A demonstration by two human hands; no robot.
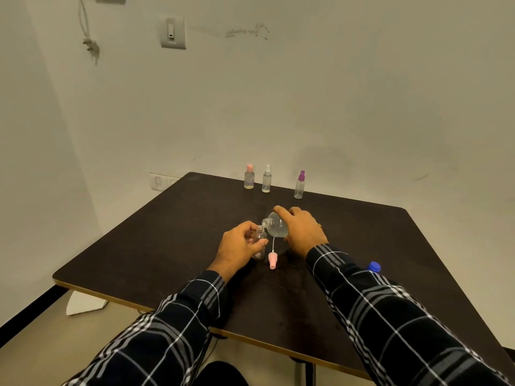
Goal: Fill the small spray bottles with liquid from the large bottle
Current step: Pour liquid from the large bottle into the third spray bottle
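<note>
My right hand point(302, 229) grips the large clear bottle point(276, 225), tilted with its open neck pointing left toward a small clear spray bottle point(260, 238). My left hand point(239, 246) holds that small uncapped bottle upright on the dark table point(167, 240). The two necks are close together; I cannot tell whether liquid is flowing. A pink spray cap with its white dip tube point(272, 259) lies on the table between my hands.
Three small bottles stand at the table's far edge: a pink-capped one point(249, 177), a white-topped one point(266, 179) and a purple-topped one point(299, 185). A blue cap point(374, 266) lies by my right sleeve. A wall rises just behind the table.
</note>
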